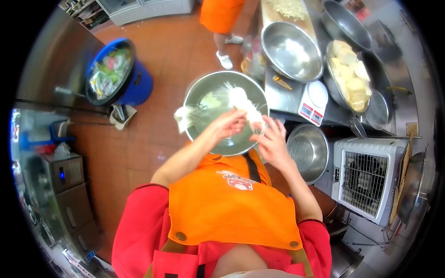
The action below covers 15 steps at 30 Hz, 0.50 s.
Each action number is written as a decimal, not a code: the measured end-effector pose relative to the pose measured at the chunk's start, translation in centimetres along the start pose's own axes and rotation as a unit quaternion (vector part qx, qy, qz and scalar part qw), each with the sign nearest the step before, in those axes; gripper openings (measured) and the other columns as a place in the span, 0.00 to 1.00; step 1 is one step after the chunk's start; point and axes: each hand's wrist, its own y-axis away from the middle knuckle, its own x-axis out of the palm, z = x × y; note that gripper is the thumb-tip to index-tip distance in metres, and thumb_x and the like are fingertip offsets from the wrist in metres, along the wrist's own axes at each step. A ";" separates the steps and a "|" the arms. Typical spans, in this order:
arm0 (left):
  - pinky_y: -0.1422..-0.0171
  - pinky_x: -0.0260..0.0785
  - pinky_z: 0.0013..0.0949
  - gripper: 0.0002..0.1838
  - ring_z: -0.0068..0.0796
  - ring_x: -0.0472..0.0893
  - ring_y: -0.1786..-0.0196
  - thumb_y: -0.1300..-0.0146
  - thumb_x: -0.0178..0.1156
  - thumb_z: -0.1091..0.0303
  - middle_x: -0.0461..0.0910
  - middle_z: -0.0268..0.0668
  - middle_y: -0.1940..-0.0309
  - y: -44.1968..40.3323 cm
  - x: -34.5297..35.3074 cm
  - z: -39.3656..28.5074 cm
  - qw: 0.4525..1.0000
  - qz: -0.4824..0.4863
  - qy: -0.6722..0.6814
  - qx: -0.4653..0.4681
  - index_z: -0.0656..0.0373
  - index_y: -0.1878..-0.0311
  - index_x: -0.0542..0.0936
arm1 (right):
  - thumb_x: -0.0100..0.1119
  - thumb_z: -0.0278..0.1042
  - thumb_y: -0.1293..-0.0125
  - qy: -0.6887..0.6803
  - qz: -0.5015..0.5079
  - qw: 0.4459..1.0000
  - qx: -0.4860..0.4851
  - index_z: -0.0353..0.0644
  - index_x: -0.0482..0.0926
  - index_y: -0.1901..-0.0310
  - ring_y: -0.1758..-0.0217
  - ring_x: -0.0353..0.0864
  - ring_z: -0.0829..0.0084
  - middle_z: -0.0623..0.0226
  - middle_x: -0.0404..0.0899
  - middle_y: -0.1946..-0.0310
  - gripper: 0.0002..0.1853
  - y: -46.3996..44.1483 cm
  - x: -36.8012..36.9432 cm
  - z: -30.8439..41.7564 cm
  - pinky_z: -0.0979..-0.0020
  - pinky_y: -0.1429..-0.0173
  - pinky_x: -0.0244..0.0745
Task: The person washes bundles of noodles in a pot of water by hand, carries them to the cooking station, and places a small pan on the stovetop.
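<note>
A large steel bowl (pixel 192 90) sits in front of my body. Above it, my left hand (pixel 230 123) has its fingers closed on a white bunch of enoki mushrooms (pixel 244 100), whose thin strands spread out. My right hand (pixel 272 138) pinches at the same bunch from the other side, near its lower right end. Inside the bowl lie more pale strands (pixel 209 101). Over its left rim hangs another white clump (pixel 184 118), blurred; it looks like enoki too.
A blue bin (pixel 139 85) of scraps stands at left. To the right, a counter holds an empty steel bowl (pixel 291 51), a kitchen scale (pixel 313 103) and a basin of pale yellow chunks (pixel 350 76). An air cooler (pixel 366 178) stands lower right. A person's legs (pixel 219 44) are ahead.
</note>
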 end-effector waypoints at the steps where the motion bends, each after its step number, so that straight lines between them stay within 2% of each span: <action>1: 0.82 0.50 0.19 0.11 0.12 0.58 0.85 0.36 0.61 0.61 0.63 0.23 0.83 0.0 -0.1 0.2 1.000 0.002 -0.007 0.010 0.54 0.64 0.70 | 0.60 0.22 0.51 -0.019 -0.028 0.999 0.041 0.49 0.80 0.62 0.37 0.68 0.60 0.67 0.75 0.46 0.13 0.1 -0.7 0.2 0.54 0.35 0.56; 2: 0.82 0.51 0.19 0.11 0.12 0.58 0.85 0.37 0.62 0.62 0.64 0.23 0.83 0.0 -0.1 0.3 1.000 0.005 -0.014 0.019 0.55 0.63 0.70 | 0.60 0.22 0.50 -0.039 -0.055 0.994 0.082 0.49 0.80 0.61 0.38 0.69 0.60 0.67 0.75 0.47 0.13 0.1 -1.4 0.2 0.56 0.35 0.56; 4: 0.78 0.54 0.21 0.10 0.14 0.62 0.82 0.37 0.62 0.64 0.67 0.25 0.80 0.3 -0.5 0.5 0.999 -0.008 -0.042 -0.002 0.56 0.61 0.72 | 0.59 0.23 0.44 -0.134 -0.138 0.972 0.138 0.43 0.80 0.58 0.47 0.77 0.64 0.63 0.78 0.52 0.11 0.0 -2.3 -0.8 0.66 0.41 0.65; 5: 0.76 0.55 0.21 0.09 0.15 0.64 0.80 0.37 0.62 0.65 0.69 0.26 0.78 0.3 -0.6 0.5 0.998 -0.012 -0.058 -0.014 0.57 0.60 0.73 | 0.60 0.24 0.43 -0.213 -0.143 0.946 0.198 0.41 0.79 0.56 0.48 0.77 0.64 0.61 0.79 0.53 0.12 -0.4 -2.5 -0.9 0.67 0.43 0.68; 6: 0.75 0.56 0.22 0.10 0.15 0.65 0.79 0.38 0.62 0.66 0.70 0.26 0.77 0.4 0.1 0.6 0.996 -0.059 -0.071 -0.017 0.57 0.59 0.73 | 0.60 0.25 0.42 -0.289 -0.151 0.910 0.255 0.39 0.79 0.54 0.49 0.78 0.65 0.60 0.79 0.53 0.13 -0.9 -2.7 -1.0 0.68 0.45 0.70; 8: 0.73 0.58 0.23 0.12 0.16 0.67 0.76 0.40 0.63 0.68 0.72 0.28 0.73 0.8 2.2 0.9 0.984 -0.140 -0.107 -0.022 0.59 0.55 0.73 | 0.61 0.29 0.41 -0.278 -0.062 0.933 0.219 0.36 0.74 0.46 0.48 0.77 0.64 0.58 0.78 0.51 0.20 -1.6 -1.7 -2.4 0.67 0.43 0.71; 10: 0.67 0.65 0.24 0.18 0.19 0.74 0.67 0.42 0.64 0.72 0.76 0.31 0.66 0.6 2.2 0.8 0.995 0.006 -0.096 -0.030 0.60 0.49 0.73 | 0.64 0.36 0.42 -0.255 0.011 0.950 0.178 0.34 0.70 0.43 0.44 0.75 0.54 0.50 0.75 0.49 0.27 -2.2 -1.3 -2.2 0.63 0.41 0.69; 11: 0.65 0.66 0.24 0.19 0.20 0.75 0.65 0.42 0.64 0.72 0.77 0.32 0.63 0.6 2.6 0.8 0.993 0.005 -0.115 -0.034 0.60 0.48 0.72 | 0.64 0.37 0.42 -0.235 0.044 0.958 0.159 0.33 0.69 0.42 0.42 0.73 0.50 0.47 0.74 0.47 0.28 -2.2 -0.9 -2.3 0.63 0.40 0.69; 12: 0.63 0.68 0.24 0.20 0.21 0.76 0.62 0.43 0.64 0.73 0.77 0.32 0.61 0.6 3.1 0.8 0.991 0.003 -0.133 -0.036 0.60 0.47 0.72 | 0.65 0.39 0.42 -0.273 0.030 0.944 0.182 0.33 0.69 0.43 0.41 0.72 0.51 0.45 0.73 0.46 0.28 -1.8 -0.5 -2.5 0.63 0.40 0.68; 13: 0.56 0.70 0.27 0.22 0.25 0.77 0.55 0.43 0.63 0.75 0.77 0.33 0.55 0.1 2.6 1.2 0.993 0.019 -0.112 -0.021 0.58 0.44 0.72 | 0.65 0.39 0.42 -0.289 0.025 0.937 0.193 0.33 0.68 0.43 0.40 0.72 0.51 0.45 0.72 0.45 0.29 -1.4 0.0 -3.1 0.63 0.40 0.68; 15: 0.53 0.69 0.29 0.24 0.26 0.76 0.52 0.44 0.62 0.76 0.76 0.34 0.52 -0.9 2.7 1.5 0.994 0.025 -0.102 -0.032 0.58 0.43 0.71 | 0.65 0.39 0.42 -0.308 0.024 0.925 0.220 0.34 0.67 0.42 0.40 0.72 0.51 0.46 0.72 0.45 0.29 -0.8 0.1 -3.8 0.63 0.41 0.69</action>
